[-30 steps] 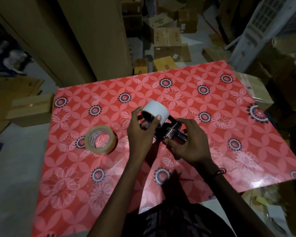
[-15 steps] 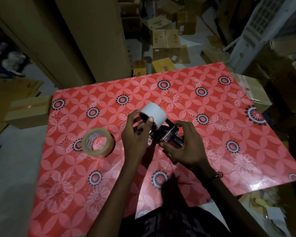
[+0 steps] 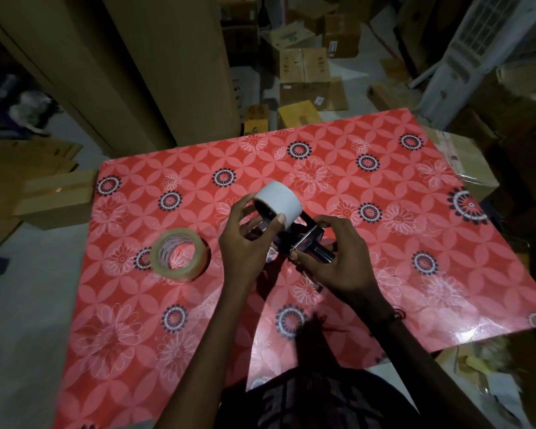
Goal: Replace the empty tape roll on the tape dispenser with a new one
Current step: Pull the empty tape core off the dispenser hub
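A white empty tape core (image 3: 280, 202) sits at the far end of the black and metal tape dispenser (image 3: 304, 243), held above the middle of the table. My left hand (image 3: 245, 246) pinches the core between thumb and fingers. My right hand (image 3: 334, 258) grips the dispenser's body and handle from the right. A full roll of clear tape (image 3: 180, 255) lies flat on the red flowered tablecloth (image 3: 384, 274), to the left of my left hand. Whether the core is still on the dispenser's hub is hidden by my fingers.
Tall cardboard sheets (image 3: 155, 72) lean behind the table's far left corner. Several cardboard boxes (image 3: 304, 72) lie on the floor beyond the far edge, and a box (image 3: 56, 193) stands at the left. A white appliance (image 3: 471, 57) stands at the back right.
Both hands hold the same grip on core and dispenser. The core has tilted and shifted slightly away from the dispenser. The full roll has not moved.
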### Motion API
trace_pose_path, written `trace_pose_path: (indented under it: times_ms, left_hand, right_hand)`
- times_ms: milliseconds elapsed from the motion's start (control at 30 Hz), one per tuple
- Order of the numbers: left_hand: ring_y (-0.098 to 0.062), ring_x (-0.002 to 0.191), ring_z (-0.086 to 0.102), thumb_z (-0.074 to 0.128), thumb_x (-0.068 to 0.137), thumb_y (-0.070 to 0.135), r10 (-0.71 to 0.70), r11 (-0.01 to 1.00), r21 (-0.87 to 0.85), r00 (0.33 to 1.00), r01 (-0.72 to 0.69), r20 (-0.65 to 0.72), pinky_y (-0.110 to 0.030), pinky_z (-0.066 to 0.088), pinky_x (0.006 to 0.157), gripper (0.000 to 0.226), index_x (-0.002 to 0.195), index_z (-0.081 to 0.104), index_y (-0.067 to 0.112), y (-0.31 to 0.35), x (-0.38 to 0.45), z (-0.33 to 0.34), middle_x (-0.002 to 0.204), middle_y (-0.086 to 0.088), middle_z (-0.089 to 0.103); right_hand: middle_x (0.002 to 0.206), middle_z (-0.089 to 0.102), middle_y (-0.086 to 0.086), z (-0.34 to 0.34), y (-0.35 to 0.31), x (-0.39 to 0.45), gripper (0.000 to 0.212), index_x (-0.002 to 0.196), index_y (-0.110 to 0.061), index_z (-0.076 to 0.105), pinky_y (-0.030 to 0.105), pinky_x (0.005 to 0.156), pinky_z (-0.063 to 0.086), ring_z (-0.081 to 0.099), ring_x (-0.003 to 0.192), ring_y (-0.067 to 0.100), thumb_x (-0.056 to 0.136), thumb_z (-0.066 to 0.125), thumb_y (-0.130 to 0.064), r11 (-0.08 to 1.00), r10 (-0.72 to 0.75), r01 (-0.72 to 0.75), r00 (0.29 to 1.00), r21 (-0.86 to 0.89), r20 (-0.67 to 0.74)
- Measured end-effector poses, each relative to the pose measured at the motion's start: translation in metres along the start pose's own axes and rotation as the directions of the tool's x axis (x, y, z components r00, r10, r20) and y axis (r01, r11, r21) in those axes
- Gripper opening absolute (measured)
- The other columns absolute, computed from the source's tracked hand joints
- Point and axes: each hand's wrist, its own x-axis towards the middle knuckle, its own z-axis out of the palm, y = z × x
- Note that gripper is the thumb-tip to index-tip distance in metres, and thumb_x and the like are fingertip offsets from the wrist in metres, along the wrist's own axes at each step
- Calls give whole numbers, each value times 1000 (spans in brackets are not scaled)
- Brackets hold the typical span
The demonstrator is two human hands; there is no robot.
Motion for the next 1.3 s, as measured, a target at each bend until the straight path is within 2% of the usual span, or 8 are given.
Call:
trace_pose_path:
  times_ms: [167,300,500,733,967,1100,1200,1300]
  left_hand:
    - [-15,137,60,92,81,31,130,989,54,981,-139,147,-50,62,96,71,142,56,34,-5,8,-7,151,10,56]
    - [-6,131,64,87,89,27,129,991,12,978,-133,166,-31,60,98,62,143,57,34,-1,12,-7,149,12,59]
    - [-14,132,65,84,92,15,116,993,-28,962,-113,247,-35,60,101,59,144,57,25,-3,21,-10,151,8,58]
    - [2,133,61,79,94,4,103,995,-32,921,-99,376,-17,52,95,59,143,52,23,0,22,-16,142,30,58]
    - [-10,149,50,82,89,0,118,993,-61,894,-101,433,-31,55,105,61,136,53,25,-4,20,-22,154,11,55]
    - [-7,145,53,85,90,14,116,993,-26,901,-115,418,-36,54,106,62,140,52,28,0,20,-20,153,12,56]
    - [-6,140,58,80,94,21,79,997,-17,906,-79,415,-39,54,109,65,149,48,32,1,21,-16,153,9,57]
    - [-8,138,60,82,92,8,76,997,-15,907,-76,414,-35,54,109,66,147,50,23,1,21,-16,153,4,57]
  right_hand:
    - [126,59,-8,5,0,-5,67,130,-27,56,47,84,64,68,108,18,78,94,-46,998,9,-10,1000,60,18]
    - [124,57,-3,9,-6,-9,68,130,-23,54,44,75,65,71,95,19,80,96,-39,996,25,-27,999,89,27]
    - [121,62,-5,11,-4,-11,62,124,-37,50,38,68,65,76,86,12,82,94,-41,996,31,-35,998,87,50]
    - [117,68,0,13,5,-11,52,115,-42,57,28,62,62,77,73,24,85,93,-19,977,49,-67,994,203,94]
    - [120,69,-2,13,13,-9,55,118,-34,60,40,62,66,77,70,21,81,96,-15,976,50,-76,990,204,133]
    - [118,70,-4,7,13,-5,50,119,-28,63,42,62,66,78,69,20,82,95,-21,972,47,-81,987,222,154]
    - [118,69,-3,-4,10,6,45,121,-22,64,31,62,62,74,69,9,87,92,-19,972,27,-58,990,230,135]
    - [125,69,-3,-12,10,19,46,128,-21,64,19,63,58,72,71,3,90,89,-17,971,4,-36,991,237,133]
